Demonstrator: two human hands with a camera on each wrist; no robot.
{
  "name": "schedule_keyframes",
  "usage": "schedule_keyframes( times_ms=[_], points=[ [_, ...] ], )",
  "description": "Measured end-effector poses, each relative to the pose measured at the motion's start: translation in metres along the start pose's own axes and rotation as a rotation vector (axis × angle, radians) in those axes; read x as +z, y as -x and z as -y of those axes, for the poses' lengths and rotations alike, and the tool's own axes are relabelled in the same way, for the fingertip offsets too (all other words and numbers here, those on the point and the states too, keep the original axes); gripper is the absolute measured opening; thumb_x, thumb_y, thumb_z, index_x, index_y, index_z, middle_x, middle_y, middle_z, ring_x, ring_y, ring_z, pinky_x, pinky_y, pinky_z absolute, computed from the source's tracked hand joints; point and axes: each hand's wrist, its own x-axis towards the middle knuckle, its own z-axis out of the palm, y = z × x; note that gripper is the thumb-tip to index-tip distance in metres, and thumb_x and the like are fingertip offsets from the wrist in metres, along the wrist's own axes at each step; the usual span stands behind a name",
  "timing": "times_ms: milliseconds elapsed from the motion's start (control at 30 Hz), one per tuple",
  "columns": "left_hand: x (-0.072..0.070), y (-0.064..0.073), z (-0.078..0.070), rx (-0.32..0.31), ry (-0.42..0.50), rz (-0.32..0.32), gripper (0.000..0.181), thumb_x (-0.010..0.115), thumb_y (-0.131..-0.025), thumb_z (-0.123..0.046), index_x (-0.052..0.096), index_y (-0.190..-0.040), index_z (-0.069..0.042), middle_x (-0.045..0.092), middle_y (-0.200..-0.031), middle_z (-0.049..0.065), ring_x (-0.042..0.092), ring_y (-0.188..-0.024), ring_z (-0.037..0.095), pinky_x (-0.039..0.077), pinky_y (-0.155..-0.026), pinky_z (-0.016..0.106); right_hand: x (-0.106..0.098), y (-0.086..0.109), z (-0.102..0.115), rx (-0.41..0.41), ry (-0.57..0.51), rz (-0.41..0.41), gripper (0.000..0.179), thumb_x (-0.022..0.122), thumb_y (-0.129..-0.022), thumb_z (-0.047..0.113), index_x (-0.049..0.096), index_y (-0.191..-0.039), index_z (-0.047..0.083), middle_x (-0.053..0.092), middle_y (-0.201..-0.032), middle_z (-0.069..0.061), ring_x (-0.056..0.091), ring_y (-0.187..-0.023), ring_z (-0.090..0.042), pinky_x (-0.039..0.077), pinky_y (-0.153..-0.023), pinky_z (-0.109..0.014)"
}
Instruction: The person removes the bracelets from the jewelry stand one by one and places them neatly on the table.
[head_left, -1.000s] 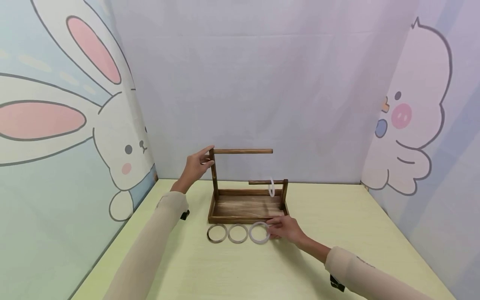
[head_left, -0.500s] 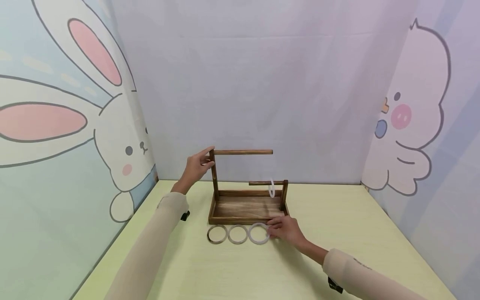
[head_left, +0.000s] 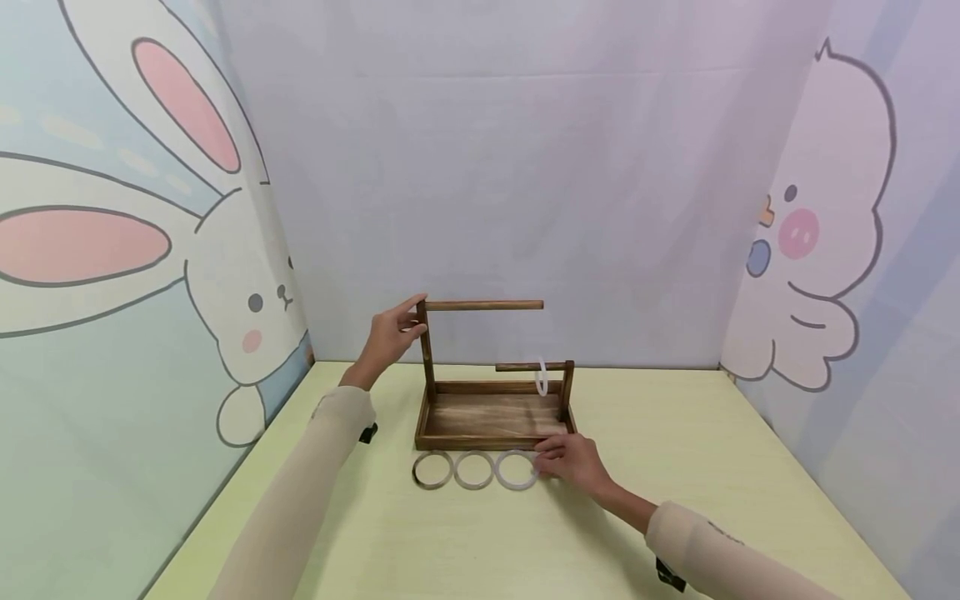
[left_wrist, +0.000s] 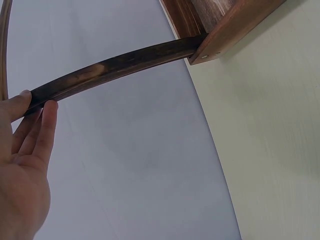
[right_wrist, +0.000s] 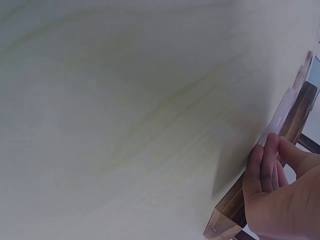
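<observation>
My left hand (head_left: 390,337) grips the top of the tall post (left_wrist: 115,67) of a dark brown wooden stand (head_left: 480,442), thumb on one side and fingers on the other. At the stand's front right corner, my right hand (head_left: 573,463) pinches the right edge of a pale, translucent bangle (head_left: 516,487), which lies on the table. In the right wrist view the thumb and fingertips meet at the near end of this bangle (right_wrist: 282,111). Left of it lie a greyish bangle (head_left: 475,487) and a bangle with a dark section (head_left: 417,481), in a row.
A white bangle (head_left: 545,387) hangs on the stand's short lower bar (head_left: 517,367). The long upper bar (head_left: 487,306) reaches right from the tall post. The stand's shallow tray lies beneath both bars. A pale yellow table (head_left: 420,550) is bounded by curtain-like walls.
The pale bangle under my right hand has shifted slightly left, closer to the greyish one. Right fingers have drawn in a little. My left hand stays on the post.
</observation>
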Motion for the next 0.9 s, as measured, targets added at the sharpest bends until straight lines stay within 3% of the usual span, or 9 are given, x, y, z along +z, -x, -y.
schedule_keyframes(
  times_ms=[167,667,900],
  points=[
    [0.0007,0.0001,0.0019,0.000,-0.006,-0.004,0.063,0.072,-0.097,-0.001,0.053,-0.154,-0.020,0.071,-0.125,0.023,0.073,-0.109,0.033,0.064,-0.082,0.045,-0.0014,0.0000,-0.0001,0.006,-0.015,0.002,0.020,0.083,-0.086,0.002,0.078,-0.104,-0.007,0.079,-0.087,-0.014,0.079,-0.079,-0.025,0.062,-0.063,-0.024],
    [0.0009,-0.0003,0.0004,0.020,-0.002,-0.008,0.062,0.072,-0.096,0.002,0.054,-0.153,-0.017,0.072,-0.123,0.024,0.074,-0.108,0.035,0.063,-0.085,0.046,-0.0049,0.0026,0.0038,0.062,-0.047,-0.032,0.017,0.079,-0.091,0.003,0.079,-0.108,-0.003,0.079,-0.090,-0.014,0.077,-0.076,-0.029,0.064,-0.061,-0.041],
    [0.0010,-0.0005,0.0012,0.019,-0.010,-0.009,0.062,0.072,-0.097,0.001,0.054,-0.154,-0.017,0.072,-0.122,0.024,0.074,-0.108,0.035,0.063,-0.083,0.046,-0.0102,-0.0036,0.0057,0.084,-0.061,-0.067,0.022,0.081,-0.091,0.008,0.079,-0.111,-0.001,0.080,-0.093,-0.012,0.078,-0.080,-0.024,0.063,-0.062,-0.030]
  ],
)
